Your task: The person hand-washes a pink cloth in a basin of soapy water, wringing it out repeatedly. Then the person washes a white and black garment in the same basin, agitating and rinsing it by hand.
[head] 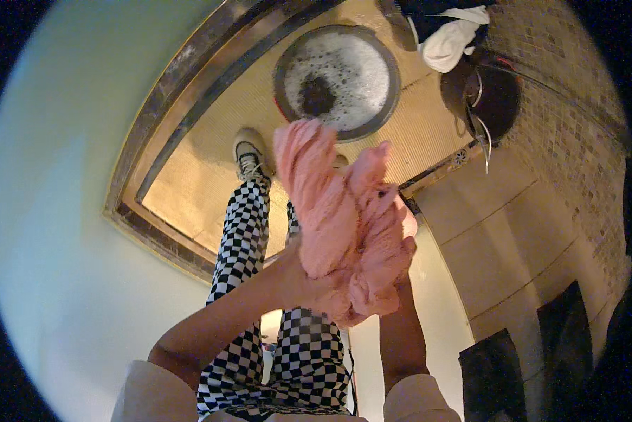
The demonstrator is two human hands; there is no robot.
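A bunched, twisted pink cloth [347, 227] is held up in front of me between both hands. My left hand [300, 279] grips it from its lower left side, the fingers partly hidden by the folds. On the right side my right hand [406, 258] closes around the same cloth, mostly covered by it. Beyond the cloth, a round dark basin [395, 84] of foamy water rests on the ribbed floor, with a dark gap in the foam. The cloth's upper end overlaps the basin's near rim in the view, above the floor.
A dark bucket [498, 108] stands at the upper right, with white cloth [445, 50] and dark fabric beside it. A raised tiled ledge [131, 174] borders the floor at left. My shoe [250, 153] is near the basin. Dark mats [492, 374] lie at lower right.
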